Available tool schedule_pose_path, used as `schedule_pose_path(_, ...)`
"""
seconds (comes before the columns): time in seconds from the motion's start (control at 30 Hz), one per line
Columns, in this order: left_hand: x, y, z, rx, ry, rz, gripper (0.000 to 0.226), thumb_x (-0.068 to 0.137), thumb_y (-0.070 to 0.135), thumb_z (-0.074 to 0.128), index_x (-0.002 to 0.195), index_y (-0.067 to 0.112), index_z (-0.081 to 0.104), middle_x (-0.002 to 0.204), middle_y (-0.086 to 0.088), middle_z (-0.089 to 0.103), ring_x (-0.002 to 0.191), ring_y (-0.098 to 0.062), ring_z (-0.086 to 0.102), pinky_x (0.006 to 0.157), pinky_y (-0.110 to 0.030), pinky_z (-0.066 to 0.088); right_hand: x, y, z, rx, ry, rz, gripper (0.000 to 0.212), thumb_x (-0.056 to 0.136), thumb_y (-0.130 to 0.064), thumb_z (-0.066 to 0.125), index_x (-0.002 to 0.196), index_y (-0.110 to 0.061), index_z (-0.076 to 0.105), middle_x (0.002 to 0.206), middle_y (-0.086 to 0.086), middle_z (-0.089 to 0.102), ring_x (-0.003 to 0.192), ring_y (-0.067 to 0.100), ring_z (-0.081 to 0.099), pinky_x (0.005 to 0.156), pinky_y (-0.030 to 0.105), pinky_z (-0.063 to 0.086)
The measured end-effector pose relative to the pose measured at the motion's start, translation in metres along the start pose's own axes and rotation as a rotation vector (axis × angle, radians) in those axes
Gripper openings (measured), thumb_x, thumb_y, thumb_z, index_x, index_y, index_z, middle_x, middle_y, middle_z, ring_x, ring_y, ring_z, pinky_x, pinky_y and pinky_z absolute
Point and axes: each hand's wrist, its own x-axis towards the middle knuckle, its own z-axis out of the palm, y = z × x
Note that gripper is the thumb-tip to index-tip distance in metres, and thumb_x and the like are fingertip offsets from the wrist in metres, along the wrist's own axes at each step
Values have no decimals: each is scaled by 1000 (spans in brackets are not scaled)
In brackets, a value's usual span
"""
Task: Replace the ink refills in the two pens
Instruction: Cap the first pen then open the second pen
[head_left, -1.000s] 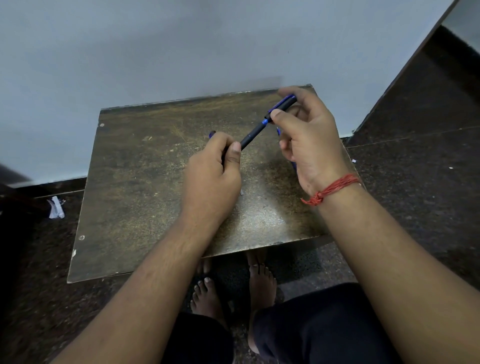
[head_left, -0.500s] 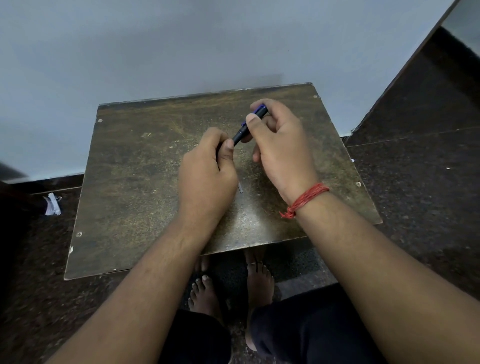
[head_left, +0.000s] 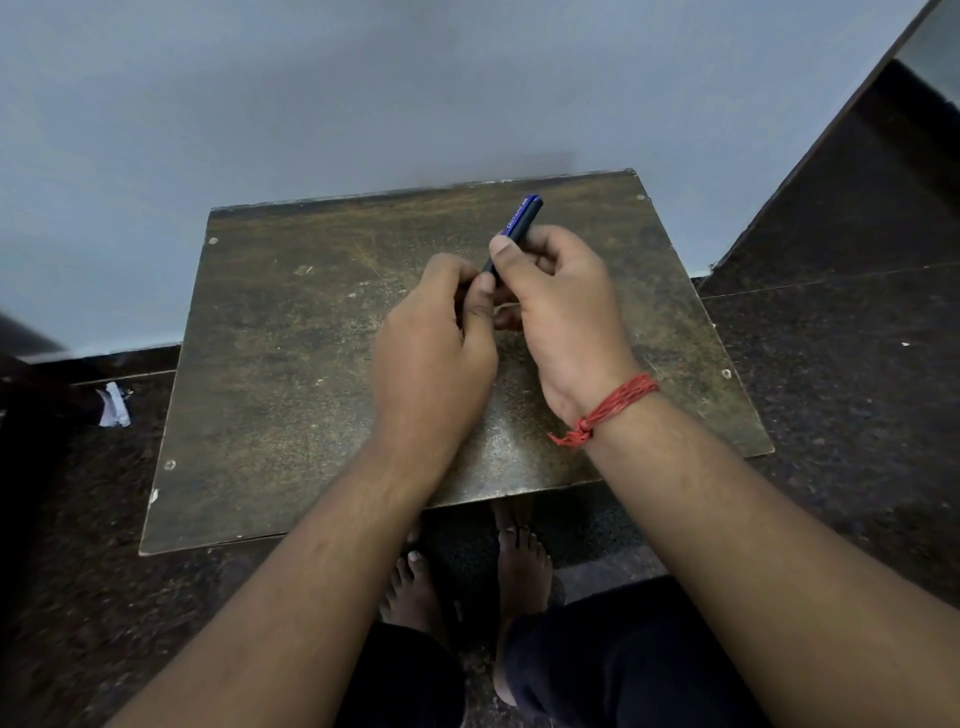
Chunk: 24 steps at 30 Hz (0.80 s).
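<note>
A dark blue pen with a blue clip points up and to the right above the brown table. My right hand, with a red thread on its wrist, pinches the pen's middle between thumb and fingers. My left hand is closed around the pen's lower end, touching the right hand. The lower part of the pen is hidden inside both hands. No second pen or loose refill shows; my hands cover the middle of the table.
The small worn table stands against a grey wall. A dark speckled floor surrounds it. A scrap of white paper lies on the floor at the left. My bare feet are under the table's near edge.
My hands have come together on the pen, and less of its barrel shows between them. Its clip end now sticks out beyond my right thumb. The view has shifted slightly.
</note>
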Motion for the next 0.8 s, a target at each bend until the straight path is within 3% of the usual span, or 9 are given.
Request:
schedule_pose_path(0.1,1,1,-3,-13,8,21,25,102,41,45,89,24,57,68,12,58,61,-6,55,53,-31,42,11,-6,-10,-98,86,-85,8,99,-19,59,97,-14,66,73,1,61,66,13,62,54,28,50)
schedule_pose_path(0.2,6,-4,-8,-15,55,2,23,102,41,45,86,27,54,67,12,57,63,-9,56,54,-27,42,24,-10,-34,-485,179,-240,10,98,-26,57,94,-23,65,76,-4,59,68,8,54,64,24,47)
schedule_pose_path(0.33,16,-20,-17,25,136,-78,12,96,31,52,87,26,57,71,14,58,67,-11,55,66,-41,50,28,-6,-56,-993,112,-231,20,97,-34,57,106,-20,68,91,0,65,85,19,59,69,30,43)
schedule_pose_path(0.43,18,-28,-24,38,165,-135,9,94,30,52,85,30,55,70,18,57,68,-9,55,81,-52,51,26,-3,-53,-1228,59,-242,27,95,-38,59,114,-20,63,101,2,70,98,28,62,83,38,50)
schedule_pose_path(0.53,19,-29,-25,42,159,-155,9,93,30,51,85,31,55,70,18,57,68,-4,54,85,-59,50,25,0,-46,-1346,54,-280,26,95,-38,60,110,-17,59,100,6,70,102,32,61,87,43,46)
schedule_pose_path(0.67,18,-28,-22,56,109,-155,9,92,33,52,83,32,54,68,16,56,69,-13,56,84,-59,50,25,4,-44,-1402,50,-263,27,94,-41,61,107,-17,56,96,7,71,100,32,60,86,42,44)
schedule_pose_path(0.8,17,-31,-20,171,9,-151,13,87,38,54,75,34,51,64,15,56,70,-7,56,89,-46,44,26,1,-43,-1369,77,-267,31,94,-47,60,104,-18,57,93,4,70,100,30,60,86,43,45)
